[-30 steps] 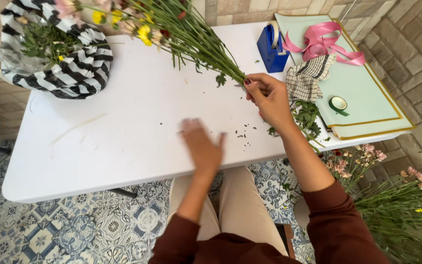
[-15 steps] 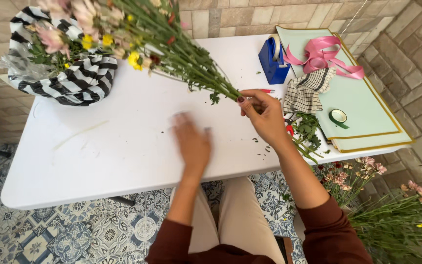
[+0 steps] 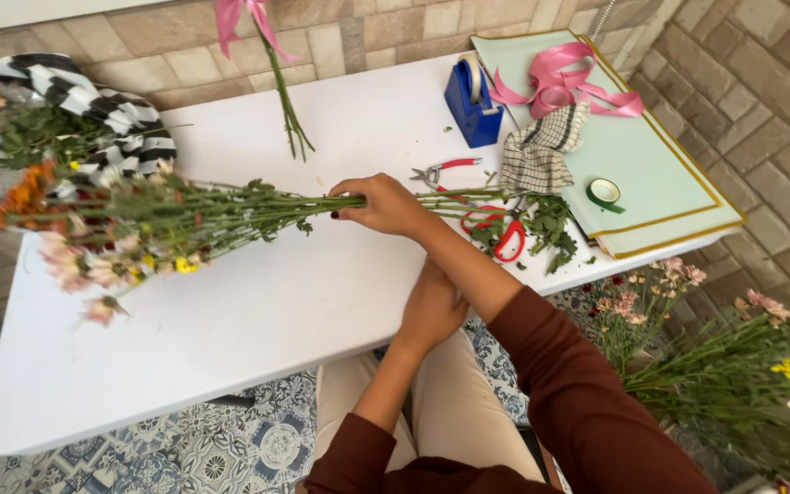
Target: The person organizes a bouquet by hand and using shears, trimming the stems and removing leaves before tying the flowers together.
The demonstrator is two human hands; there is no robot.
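Note:
My right hand [image 3: 381,203] is shut on the stems of a long mixed flower bunch [image 3: 139,224], which lies almost level over the white table [image 3: 258,338]. Its pink, yellow and orange blossoms point left and its cut ends point right. My left hand [image 3: 432,309] rests at the table's near edge, under my right forearm, and holds nothing. Red-handled pruning shears [image 3: 441,172] and red scissors [image 3: 502,235] lie just right of my right hand, among leaf scraps.
Black-and-white striped wrapping [image 3: 102,110] with greenery sits at the back left. One pink-flowered stem [image 3: 283,87] lies at the back. On the right are a blue tape dispenser [image 3: 473,91], pink ribbon [image 3: 560,82], checked cloth [image 3: 541,151], green tape roll [image 3: 603,192] and gold-edged green sheets [image 3: 669,192]. More flowers [image 3: 733,366] stand on the floor.
My right hand swung the bunch down from a slant toward the back left until it lay level, and came closer to me. My left hand drew back from mid-table to the near edge.

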